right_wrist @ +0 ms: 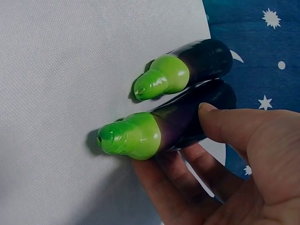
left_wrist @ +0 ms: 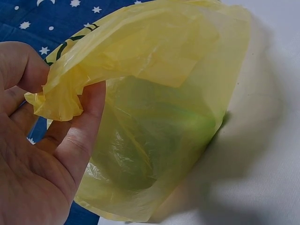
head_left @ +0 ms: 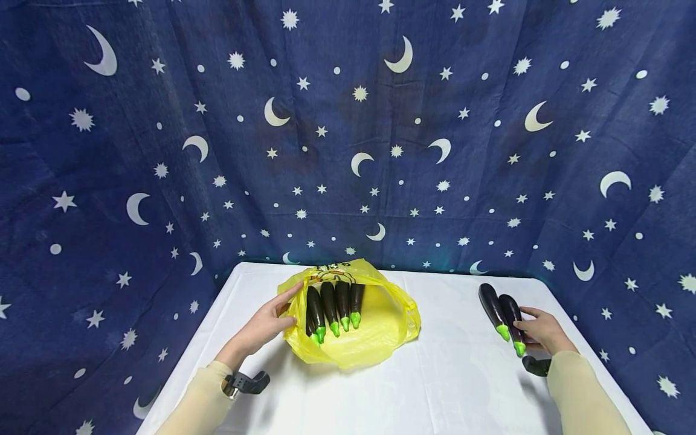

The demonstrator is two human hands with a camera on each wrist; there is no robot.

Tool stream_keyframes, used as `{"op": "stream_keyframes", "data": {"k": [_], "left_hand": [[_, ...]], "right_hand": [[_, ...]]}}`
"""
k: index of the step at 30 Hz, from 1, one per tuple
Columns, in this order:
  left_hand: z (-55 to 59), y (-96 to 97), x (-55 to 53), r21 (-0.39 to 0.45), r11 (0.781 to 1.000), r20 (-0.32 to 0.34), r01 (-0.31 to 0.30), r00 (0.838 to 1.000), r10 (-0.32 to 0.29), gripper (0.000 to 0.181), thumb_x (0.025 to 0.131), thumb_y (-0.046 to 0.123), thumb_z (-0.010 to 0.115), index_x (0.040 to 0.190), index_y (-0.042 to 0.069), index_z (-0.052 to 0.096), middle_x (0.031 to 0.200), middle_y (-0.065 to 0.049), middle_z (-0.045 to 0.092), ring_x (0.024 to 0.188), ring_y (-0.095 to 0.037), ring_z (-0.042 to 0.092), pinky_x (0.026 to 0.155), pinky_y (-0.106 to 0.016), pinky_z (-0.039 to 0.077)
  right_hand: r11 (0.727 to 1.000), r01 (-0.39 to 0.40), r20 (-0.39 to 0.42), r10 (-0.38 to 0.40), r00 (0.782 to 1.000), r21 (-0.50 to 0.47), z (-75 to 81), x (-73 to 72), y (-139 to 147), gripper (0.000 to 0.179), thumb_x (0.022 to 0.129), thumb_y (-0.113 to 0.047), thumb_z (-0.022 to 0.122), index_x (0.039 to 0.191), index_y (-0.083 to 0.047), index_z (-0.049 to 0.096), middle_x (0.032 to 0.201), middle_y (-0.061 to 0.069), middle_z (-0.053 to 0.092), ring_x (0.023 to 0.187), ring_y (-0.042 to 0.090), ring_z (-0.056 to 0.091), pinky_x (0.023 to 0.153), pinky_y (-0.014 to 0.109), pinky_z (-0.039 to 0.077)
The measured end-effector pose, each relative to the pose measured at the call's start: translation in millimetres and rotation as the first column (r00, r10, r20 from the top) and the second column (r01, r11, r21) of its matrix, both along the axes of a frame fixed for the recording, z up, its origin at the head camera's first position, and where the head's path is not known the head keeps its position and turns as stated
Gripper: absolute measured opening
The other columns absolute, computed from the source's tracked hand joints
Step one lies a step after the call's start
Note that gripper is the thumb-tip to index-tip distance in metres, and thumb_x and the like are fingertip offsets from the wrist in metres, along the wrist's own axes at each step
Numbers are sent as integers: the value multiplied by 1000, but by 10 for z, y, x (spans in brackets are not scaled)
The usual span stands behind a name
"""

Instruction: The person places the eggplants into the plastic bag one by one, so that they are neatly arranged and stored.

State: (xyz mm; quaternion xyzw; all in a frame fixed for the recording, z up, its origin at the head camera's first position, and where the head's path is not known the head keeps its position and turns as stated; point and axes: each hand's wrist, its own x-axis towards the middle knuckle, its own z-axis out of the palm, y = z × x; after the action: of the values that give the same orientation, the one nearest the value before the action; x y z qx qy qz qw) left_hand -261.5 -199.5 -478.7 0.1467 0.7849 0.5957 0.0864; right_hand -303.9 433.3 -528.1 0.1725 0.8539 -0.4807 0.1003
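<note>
A yellow plastic bag lies with its mouth wide, and several dark eggplants with bright green stem ends rest inside it. My left hand holds the bag's left rim; in the left wrist view the gathered plastic is pinched between thumb and fingers. At the right, two more eggplants lie side by side on the white cloth. My right hand grips the nearer eggplant, thumb on top and fingers beneath its side. The other eggplant lies just beyond, untouched by the hand.
A white cloth covers the table. Behind and at both sides hangs a dark blue curtain printed with moons and stars. Each wrist wears a black strap device.
</note>
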Motion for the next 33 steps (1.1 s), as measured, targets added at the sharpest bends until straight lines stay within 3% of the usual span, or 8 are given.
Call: {"op": "stream_keyframes", "data": {"k": [8,23,33], "left_hand": [[-2,-6,5,3,1000,1,10,1000,-10,77,80,-2,58,143,34,34,145,15,30,131,-14,32,98,-34,35],[-21,-10,0,6,1000,2,5,1000,-5,76,80,-2,58,143,34,34,145,15,31,131,-15,32,98,-34,35],[-21,-23,-6,4,1000,-9,14,1000,-14,76,81,-1,59,143,36,34,145,16,30,131,-15,32,99,-36,35]], "right_hand": [[1000,-4,1,4,1000,13,46,24,-40,70,86,-9,59,142,7,21,94,24,61,72,24,63,63,45,52],[999,-11,6,11,1000,33,57,34,-53,66,88,-7,54,142,7,20,98,29,58,74,28,63,63,45,52],[1000,-9,-52,10,999,11,36,54,67,69,88,-8,54,143,8,16,95,27,58,74,26,63,63,45,53]]}}
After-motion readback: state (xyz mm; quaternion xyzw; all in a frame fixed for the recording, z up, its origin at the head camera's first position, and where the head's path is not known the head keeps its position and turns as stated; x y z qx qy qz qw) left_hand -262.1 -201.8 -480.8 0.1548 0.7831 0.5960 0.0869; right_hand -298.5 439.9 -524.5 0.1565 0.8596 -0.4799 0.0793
